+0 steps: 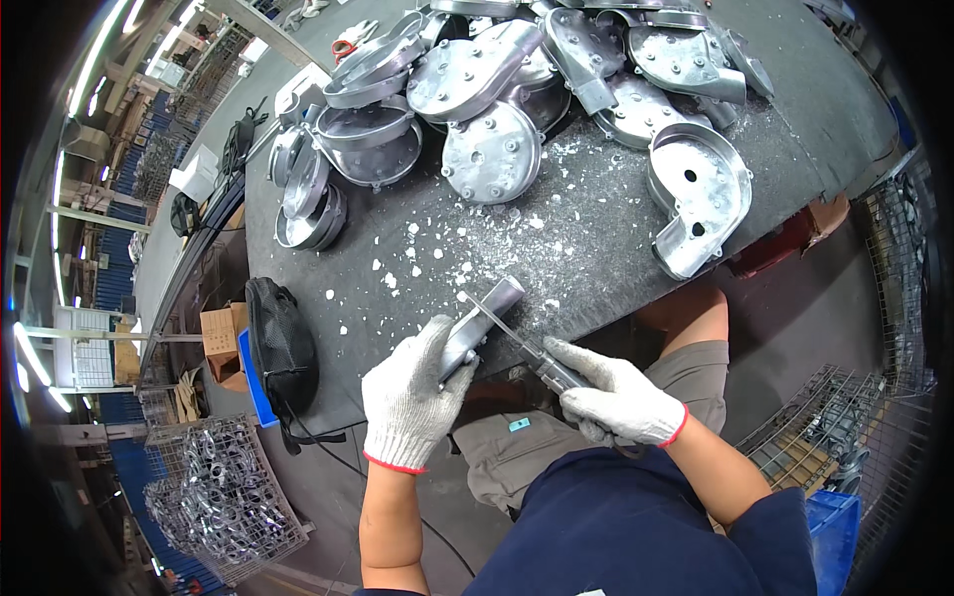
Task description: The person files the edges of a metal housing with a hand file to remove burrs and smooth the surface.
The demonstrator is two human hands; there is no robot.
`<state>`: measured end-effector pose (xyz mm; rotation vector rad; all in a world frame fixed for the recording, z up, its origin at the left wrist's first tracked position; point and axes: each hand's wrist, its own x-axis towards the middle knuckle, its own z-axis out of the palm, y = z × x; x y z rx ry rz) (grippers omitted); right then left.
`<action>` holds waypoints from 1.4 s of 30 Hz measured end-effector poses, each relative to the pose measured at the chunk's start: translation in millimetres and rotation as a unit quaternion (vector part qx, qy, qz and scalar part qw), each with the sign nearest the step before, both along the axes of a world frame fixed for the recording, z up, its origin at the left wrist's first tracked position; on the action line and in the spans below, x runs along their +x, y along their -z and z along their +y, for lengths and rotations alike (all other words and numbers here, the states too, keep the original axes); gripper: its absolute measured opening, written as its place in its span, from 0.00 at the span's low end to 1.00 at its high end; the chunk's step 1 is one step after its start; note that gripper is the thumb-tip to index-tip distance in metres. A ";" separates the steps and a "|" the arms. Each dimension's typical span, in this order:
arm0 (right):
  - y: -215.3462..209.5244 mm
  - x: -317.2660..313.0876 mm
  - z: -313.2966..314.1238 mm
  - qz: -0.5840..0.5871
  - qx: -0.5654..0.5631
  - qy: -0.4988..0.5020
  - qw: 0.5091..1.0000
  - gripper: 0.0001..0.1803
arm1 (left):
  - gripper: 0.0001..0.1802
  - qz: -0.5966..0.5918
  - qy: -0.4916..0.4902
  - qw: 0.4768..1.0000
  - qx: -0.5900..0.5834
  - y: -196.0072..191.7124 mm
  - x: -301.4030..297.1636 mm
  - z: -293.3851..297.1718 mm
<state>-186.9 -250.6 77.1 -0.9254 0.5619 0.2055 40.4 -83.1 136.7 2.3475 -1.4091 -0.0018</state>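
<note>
Dark, chip-strewn workbench [596, 228]: gloved left hand [412, 397] is gripping a grey cast-metal housing [477, 328] while right hand [621, 397], closed around a slim metal file [512, 333], is deburring its edge; steady strokes needed next.

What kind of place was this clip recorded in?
Most likely a metalworking factory floor: cast metal housings heaped on a dark workbench strewn with metal flakes, and a wire basket full of metal parts.
</note>
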 end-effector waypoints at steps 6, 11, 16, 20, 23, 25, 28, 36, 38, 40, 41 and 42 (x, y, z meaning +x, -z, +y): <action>2.5 -0.4 7.0 -0.053 -0.538 -0.065 0.839 0.41 | 0.37 -0.056 -0.013 0.995 -0.076 7.3 1.1 15.2; -21.3 -13.5 1.4 -0.075 -0.358 -0.013 0.931 0.50 | 0.32 0.109 -0.078 0.958 -0.253 80.8 3.5 59.1; -33.7 -17.2 18.8 -0.137 -0.407 -0.044 0.902 0.45 | 0.21 0.108 -0.091 0.967 -0.213 64.0 -6.5 35.3; -84.4 2.3 33.3 -0.002 -0.543 -0.202 0.815 0.40 | 0.22 0.092 -0.095 0.972 -0.197 68.0 -4.8 43.5; -74.9 -0.7 43.5 0.004 -0.609 -0.229 0.759 0.38 | 0.23 0.089 -0.091 0.971 -0.201 66.4 -6.7 44.1; -35.5 -5.5 37.2 -0.237 -0.565 -0.042 0.789 0.40 | 0.23 0.100 -0.090 0.968 -0.212 65.3 -5.4 39.1; -58.8 1.8 35.1 -0.069 -0.218 -0.043 0.973 0.44 | 0.23 0.080 -0.056 0.975 -0.198 69.2 -4.9 41.1; -59.7 -15.7 34.2 -0.035 -0.090 -0.037 0.995 0.43 | 0.21 -0.039 -0.079 0.980 -0.180 20.5 -25.6 27.4; -45.0 -13.0 42.9 -0.170 -0.339 0.015 0.925 0.41 | 0.23 -0.070 -0.048 0.982 -0.170 12.5 -28.6 23.2; -39.1 -19.4 35.4 -0.174 -0.474 0.012 0.863 0.39 | 0.22 -0.072 -0.049 0.985 -0.151 1.3 -31.7 12.8; -42.0 -18.7 32.9 -0.172 -0.596 0.004 0.785 0.38 | 0.21 -0.072 -0.055 0.988 -0.128 -2.7 -33.4 9.8; -52.7 -16.1 30.5 -0.130 -0.623 0.000 0.771 0.35 | 0.21 -0.072 -0.048 0.988 -0.130 -5.5 -34.1 5.2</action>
